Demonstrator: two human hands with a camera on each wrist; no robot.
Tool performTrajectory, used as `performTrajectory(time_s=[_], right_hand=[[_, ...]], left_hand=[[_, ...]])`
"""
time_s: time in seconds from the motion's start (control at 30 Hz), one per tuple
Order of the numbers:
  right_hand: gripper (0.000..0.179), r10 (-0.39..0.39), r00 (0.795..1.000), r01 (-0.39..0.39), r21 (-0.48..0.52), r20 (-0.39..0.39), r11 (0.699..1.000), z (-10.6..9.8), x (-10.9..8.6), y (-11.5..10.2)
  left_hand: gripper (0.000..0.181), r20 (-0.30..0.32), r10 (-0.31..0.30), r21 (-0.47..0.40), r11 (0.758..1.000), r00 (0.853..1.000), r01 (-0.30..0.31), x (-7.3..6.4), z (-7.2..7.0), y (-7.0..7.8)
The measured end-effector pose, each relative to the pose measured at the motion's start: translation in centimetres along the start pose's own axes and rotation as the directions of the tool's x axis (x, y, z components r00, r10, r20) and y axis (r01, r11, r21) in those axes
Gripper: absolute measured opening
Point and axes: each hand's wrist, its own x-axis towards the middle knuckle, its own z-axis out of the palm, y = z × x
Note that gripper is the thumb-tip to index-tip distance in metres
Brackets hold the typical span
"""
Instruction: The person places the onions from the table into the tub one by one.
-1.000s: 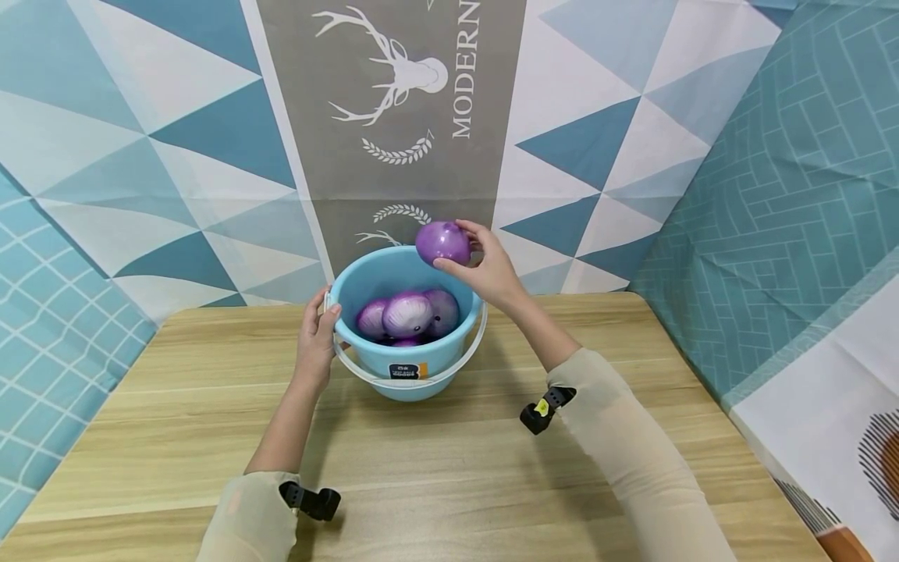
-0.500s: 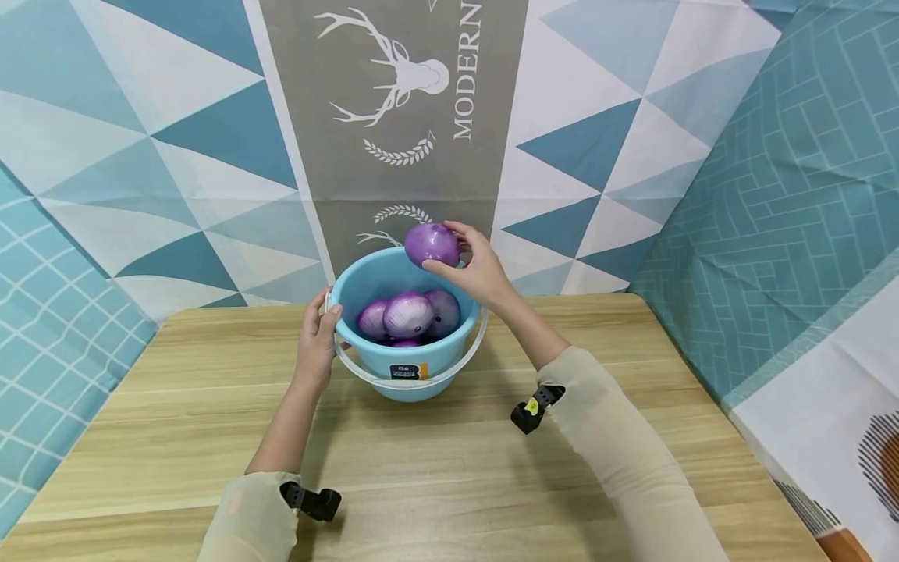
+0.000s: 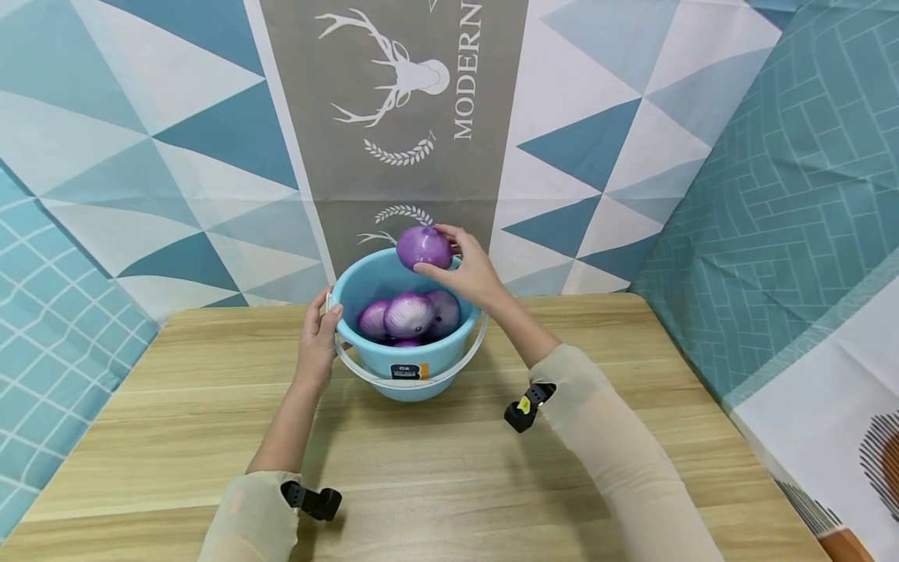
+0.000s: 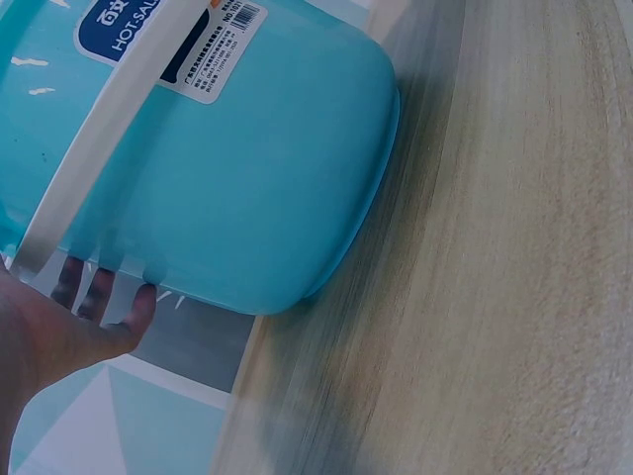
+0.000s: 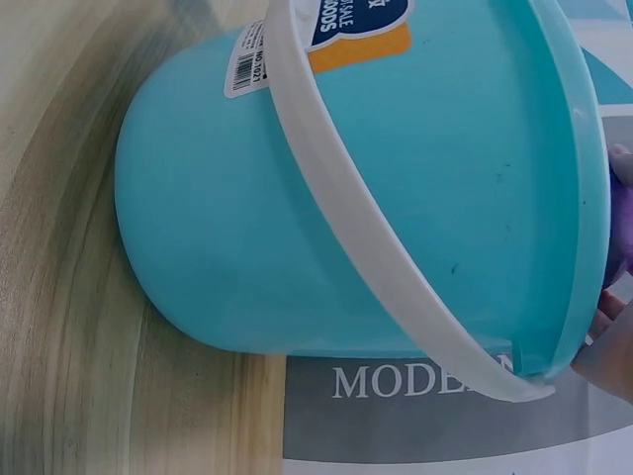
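Observation:
In the head view my right hand [image 3: 472,269] holds a purple onion [image 3: 424,248] over the back right part of a light blue bucket [image 3: 372,355]. The thumb lies below the onion and the fingers reach behind it. Several purple onions [image 3: 409,314] lie inside the bucket. My left hand [image 3: 318,339] grips the bucket's left side at the rim, with the thumb on the near side. The left wrist view has the left fingers [image 4: 138,315] along the bucket wall. Only a sliver of the held onion [image 5: 621,223] shows past the rim in the right wrist view.
The bucket's white handle [image 3: 460,365] hangs down across its front. It stands on a wooden table [image 3: 421,484] near the back edge, close to a patterned wall cloth [image 3: 583,148]. A black wrist camera [image 3: 521,415] sits on the right sleeve, another camera [image 3: 323,504] on the left.
My right hand has carried the onion a little to the left, further over the bucket's opening. The left hand and the bucket have stayed in place.

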Motion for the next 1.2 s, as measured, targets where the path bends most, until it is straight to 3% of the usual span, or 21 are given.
performTrajectory(time_s=[0.33,0.77,1.2], right_hand=[[0.073,-0.012,0.997,0.018,-0.071,0.078,0.997,0.0,-0.3,0.1],[0.058,-0.013,1.0,0.014,-0.037,0.017,0.999,-0.9,-0.6,1.1],[0.047,-0.026,0.998,0.022,-0.057,-0.057,0.998,-4.4,-1.8,2.8]], left_hand=[[0.051,0.001,0.002,0.005,1.0,1.0,-0.002,0.0,0.2,0.0],[0.052,0.013,-0.006,-0.002,1.0,1.0,0.006,0.4,0.3,-0.1],[0.056,0.073,-0.036,0.032,0.999,0.997,0.034,1.0,-0.8,-0.4]])
